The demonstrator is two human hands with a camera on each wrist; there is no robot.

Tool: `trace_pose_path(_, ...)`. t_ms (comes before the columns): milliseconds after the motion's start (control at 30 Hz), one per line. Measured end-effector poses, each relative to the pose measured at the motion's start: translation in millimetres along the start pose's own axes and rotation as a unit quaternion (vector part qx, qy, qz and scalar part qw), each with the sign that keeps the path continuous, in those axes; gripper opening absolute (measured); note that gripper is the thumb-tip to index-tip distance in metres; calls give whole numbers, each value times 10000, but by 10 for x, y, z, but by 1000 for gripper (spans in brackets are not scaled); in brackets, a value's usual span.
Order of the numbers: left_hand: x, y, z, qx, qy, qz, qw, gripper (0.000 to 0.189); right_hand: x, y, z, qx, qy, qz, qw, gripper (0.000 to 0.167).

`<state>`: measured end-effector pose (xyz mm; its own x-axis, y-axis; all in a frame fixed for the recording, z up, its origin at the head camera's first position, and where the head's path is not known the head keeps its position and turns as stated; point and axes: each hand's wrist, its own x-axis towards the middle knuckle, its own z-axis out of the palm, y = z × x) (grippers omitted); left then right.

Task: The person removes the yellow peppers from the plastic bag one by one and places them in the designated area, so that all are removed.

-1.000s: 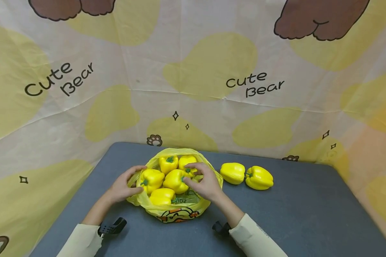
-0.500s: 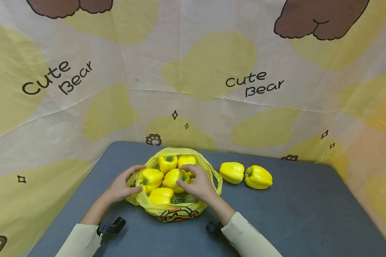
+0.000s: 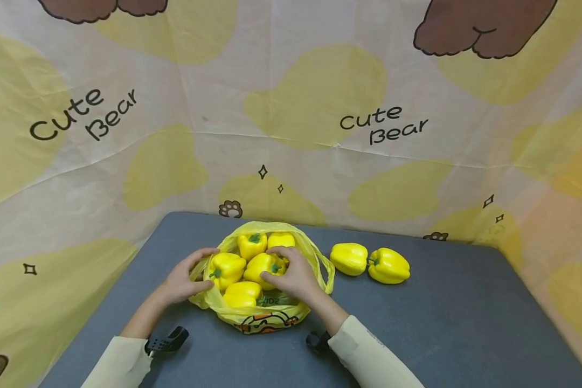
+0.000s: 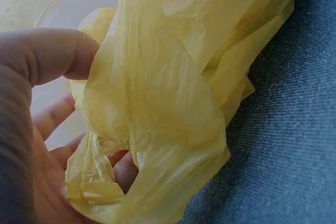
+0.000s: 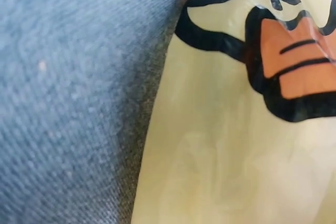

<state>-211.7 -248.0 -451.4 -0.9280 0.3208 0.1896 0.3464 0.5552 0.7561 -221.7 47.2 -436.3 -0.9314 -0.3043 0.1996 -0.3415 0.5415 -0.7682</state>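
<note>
1. Middle pepper [image 3: 259,267]: inside yellow bag [image 3: 227,314]. Right hand [image 3: 296,275] arches over it; can't tell if gripped or only touched.
2. Left hand [image 3: 184,279] holds bag's left edge.
3. Risk: limp plastic slips from left hand, mouth sags, bagged peppers [image 3: 227,268] could roll onto table [image 3: 446,323].
4. Two loose peppers [image 3: 349,258] right of bag.
5. Hidden: back-right pepper [image 3: 280,239] partly behind right hand; right wrist view misses the hand.
</note>
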Motion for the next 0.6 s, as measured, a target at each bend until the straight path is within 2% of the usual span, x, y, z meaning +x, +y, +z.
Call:
trace_pose_path(300,4,-1,-5,-3,-24,-1,10000,65,35,-10,15,-11,-195,3,9998,54)
trace_pose_path(600,12,13,-5,11,-29,37,10000,65,36,-1,12,106,-186,35,9998,53)
